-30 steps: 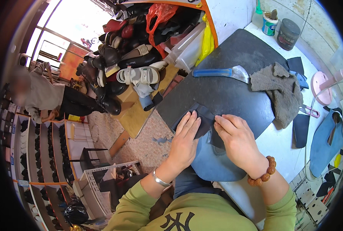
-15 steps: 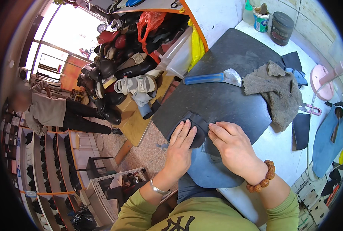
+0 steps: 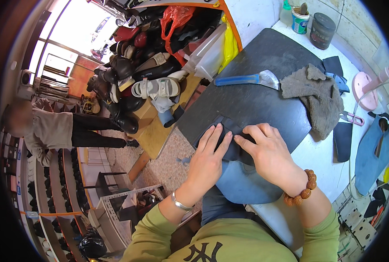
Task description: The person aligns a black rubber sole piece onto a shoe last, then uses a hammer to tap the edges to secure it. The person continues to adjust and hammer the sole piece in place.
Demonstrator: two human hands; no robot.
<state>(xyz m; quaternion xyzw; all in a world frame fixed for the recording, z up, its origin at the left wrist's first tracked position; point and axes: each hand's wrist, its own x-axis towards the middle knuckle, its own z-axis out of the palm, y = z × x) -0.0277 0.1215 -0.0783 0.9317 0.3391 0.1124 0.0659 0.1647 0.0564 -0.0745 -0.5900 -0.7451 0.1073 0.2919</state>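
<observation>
My left hand lies with its fingers stretched out on a black leather piece, pressing it to the dark work board. Beside it, my right hand rests on the same piece with its thumb and fingers apart, the thumb close to my left fingertips. The hands partly cover the piece, so its full shape is hidden. A blue-grey sheet hangs toward me below the hands. Farther up the board lies a broad-bladed knife with a blue handle, its blade next to a grey-brown cloth.
A white bench holds a pink lamp base, dark scraps, a dark jar and a tub. Piled shoes fill the far left. A person stands near the shoe shelves.
My right fingers have shifted from the piece's right side, the thumb now stretched toward my left hand. My left fingers still press the piece. The view has moved slightly.
</observation>
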